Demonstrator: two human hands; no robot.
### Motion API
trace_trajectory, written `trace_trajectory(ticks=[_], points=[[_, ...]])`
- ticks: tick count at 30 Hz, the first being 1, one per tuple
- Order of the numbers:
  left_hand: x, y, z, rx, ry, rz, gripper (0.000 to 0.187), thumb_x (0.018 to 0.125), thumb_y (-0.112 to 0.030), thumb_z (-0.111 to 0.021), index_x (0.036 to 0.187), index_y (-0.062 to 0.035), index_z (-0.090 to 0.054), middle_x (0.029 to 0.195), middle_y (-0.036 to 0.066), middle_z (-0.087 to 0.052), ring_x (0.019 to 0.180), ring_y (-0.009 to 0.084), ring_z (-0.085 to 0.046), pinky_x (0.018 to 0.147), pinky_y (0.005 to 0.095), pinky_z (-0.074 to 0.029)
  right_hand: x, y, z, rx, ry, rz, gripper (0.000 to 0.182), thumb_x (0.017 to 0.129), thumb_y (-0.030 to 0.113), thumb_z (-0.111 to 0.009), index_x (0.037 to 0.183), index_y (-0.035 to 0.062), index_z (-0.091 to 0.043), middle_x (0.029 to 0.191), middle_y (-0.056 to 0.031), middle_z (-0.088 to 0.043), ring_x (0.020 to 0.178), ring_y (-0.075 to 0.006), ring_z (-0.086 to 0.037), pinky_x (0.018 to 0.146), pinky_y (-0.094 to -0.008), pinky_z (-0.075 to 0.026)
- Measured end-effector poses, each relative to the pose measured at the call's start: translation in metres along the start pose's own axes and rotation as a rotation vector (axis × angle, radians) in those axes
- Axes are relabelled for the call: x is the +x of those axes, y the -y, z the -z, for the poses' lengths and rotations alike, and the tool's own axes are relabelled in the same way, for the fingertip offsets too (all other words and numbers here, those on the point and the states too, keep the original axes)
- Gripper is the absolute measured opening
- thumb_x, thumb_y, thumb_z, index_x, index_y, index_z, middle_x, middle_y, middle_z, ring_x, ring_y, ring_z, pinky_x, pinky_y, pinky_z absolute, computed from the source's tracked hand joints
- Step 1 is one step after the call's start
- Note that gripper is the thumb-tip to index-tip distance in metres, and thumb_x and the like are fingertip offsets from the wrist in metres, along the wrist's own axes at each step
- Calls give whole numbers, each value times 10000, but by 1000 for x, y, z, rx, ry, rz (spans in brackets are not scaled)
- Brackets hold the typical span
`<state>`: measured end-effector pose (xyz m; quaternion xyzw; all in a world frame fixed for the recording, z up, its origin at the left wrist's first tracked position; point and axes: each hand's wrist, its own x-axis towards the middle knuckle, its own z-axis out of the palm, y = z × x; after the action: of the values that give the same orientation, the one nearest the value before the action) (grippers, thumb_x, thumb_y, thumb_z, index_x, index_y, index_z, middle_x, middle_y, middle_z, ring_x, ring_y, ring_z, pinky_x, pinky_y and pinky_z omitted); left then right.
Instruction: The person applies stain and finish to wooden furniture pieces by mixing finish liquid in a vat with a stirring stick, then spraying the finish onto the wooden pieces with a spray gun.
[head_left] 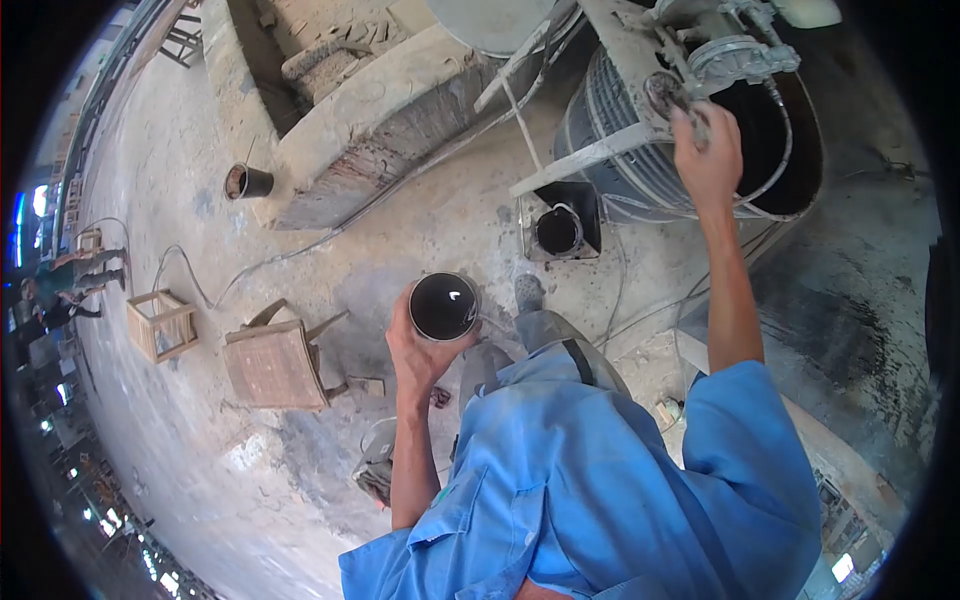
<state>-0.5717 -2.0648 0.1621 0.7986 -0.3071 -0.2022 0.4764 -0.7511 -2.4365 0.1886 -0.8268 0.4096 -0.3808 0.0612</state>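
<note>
The cup point(443, 306) was a round black container, seen from above with its open mouth facing the camera, dark inside with a small glint of light. It sat upright between the left fingers point(400, 325), which wrapped its near side. The valve point(662, 95) was a small round metal handwheel, grey and dusty, mounted on the machine frame, just above the right fingers point(700, 125) that touched it.

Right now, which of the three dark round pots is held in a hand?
The black pot in the left hand; the others sit on the ground.
</note>
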Motion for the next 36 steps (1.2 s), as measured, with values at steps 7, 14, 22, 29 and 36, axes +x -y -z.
trace_trajectory(ticks=[7,14,22,29,36], points=[[-2,-2,-11,68,4,123,748,582,-174,-896,1218,-4,-542,1066,113,-675,982,195,-652,897,340,-511,-244,-94,-125,378,585,-640,220,920,230,-615,1067,67,-623,927,-128,-680,809,-233,-674,672,-329,-522],[-3,10,-18,188,-35,157,791,566,-161,-902,1245,-15,-524,1123,136,-661,1009,232,-657,905,358,-526,-336,-109,-202,418,858,-1337,479,944,232,-578,1378,148,-392,1004,-114,-672,722,-232,-691,495,-330,-564],[5,35,-29,165,-18,162,843,535,-142,-917,1261,-20,-506,1172,140,-640,1046,228,-642,927,356,-521,-337,-97,-225,718,635,-1440,485,968,106,-553,1415,163,-374,872,-107,-667,573,-152,-649,476,-285,-481],[16,35,-32,163,-28,161,829,552,-140,-928,1257,-16,-509,1153,122,-648,1034,208,-652,929,337,-518,-339,-103,-229,812,569,-1442,556,945,37,-553,1456,141,-361,861,-96,-663,545,-145,-609,474,-274,-467],[12,44,-31,145,-28,185,781,569,-143,-920,1234,-14,-531,1121,119,-657,1020,204,-656,918,337,-519,-319,-97,-197,881,581,-1331,541,935,41,-554,1446,108,-388,852,-87,-657,532,-131,-587,461,-260,-451]])
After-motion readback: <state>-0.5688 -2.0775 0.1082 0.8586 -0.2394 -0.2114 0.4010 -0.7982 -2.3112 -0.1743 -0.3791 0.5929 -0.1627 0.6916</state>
